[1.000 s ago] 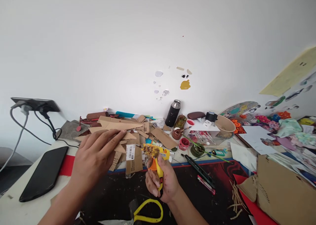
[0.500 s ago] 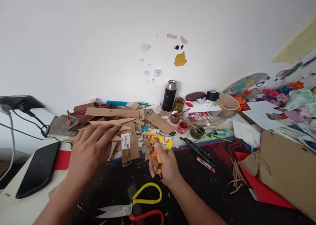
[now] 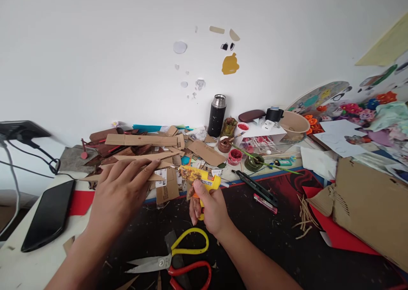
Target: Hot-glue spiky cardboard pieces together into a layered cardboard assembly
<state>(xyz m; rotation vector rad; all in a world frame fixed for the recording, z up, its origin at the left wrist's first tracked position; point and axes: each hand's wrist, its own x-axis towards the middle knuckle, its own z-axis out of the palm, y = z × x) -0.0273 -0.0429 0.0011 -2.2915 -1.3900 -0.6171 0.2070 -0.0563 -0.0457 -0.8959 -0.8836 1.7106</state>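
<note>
My right hand (image 3: pixel 210 207) grips a yellow hot glue gun (image 3: pixel 199 175) smeared with brown residue. Its nozzle points left, close to the fingertips of my left hand. A stub of clear glue stick pokes out of its back end. My left hand (image 3: pixel 119 192) is closed over a pointed piece of cardboard (image 3: pixel 156 177), whose tips show on both sides; the thumb is hidden below. Beneath and behind it are a cardboard piece with a white label (image 3: pixel 168 190) and longer cardboard strips (image 3: pixel 143 140). Scissors (image 3: pixel 164 262) with one yellow and one red handle lie spread in front.
A black flask (image 3: pixel 217 116) stands by the wall, beside paint pots (image 3: pixel 235 156). To the right are a black utility knife (image 3: pixel 255 186), thin twisted strips (image 3: pixel 304 218) and a large cardboard sheet (image 3: pixel 369 213). A black phone (image 3: pixel 49 215) lies at left.
The glue gun has moved left and slightly up, bringing its nozzle nearer my left hand. My left hand stays on the cardboard. The view has tipped slightly down.
</note>
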